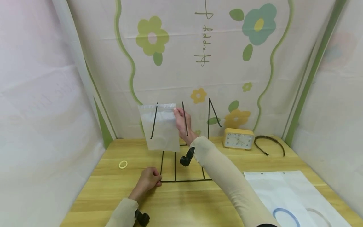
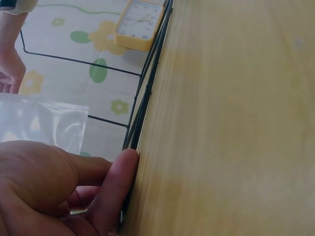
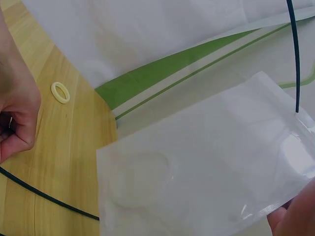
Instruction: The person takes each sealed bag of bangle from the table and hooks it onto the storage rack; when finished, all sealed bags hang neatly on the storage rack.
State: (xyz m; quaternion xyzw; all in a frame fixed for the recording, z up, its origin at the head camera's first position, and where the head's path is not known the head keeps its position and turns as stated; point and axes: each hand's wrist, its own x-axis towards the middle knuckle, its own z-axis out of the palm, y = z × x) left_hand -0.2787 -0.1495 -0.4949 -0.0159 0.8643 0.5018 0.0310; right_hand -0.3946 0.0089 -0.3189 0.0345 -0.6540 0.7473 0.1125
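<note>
Pinching a clear bag (image 1: 163, 134) by the edge with the right hand (image 1: 184, 123), mid-frame; gripping a black rack (image 1: 184, 181) by the corner with the left hand (image 1: 148, 179), lower down.

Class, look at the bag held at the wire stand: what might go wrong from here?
The clear bag could slip or tear near its top, where the leftmost prong crosses it, if the right grip tugs its corner.
The wire stand might tilt or slide, since the left grip holds only one front corner.
The right grip might catch the middle prong, which crosses in front of it.
</note>
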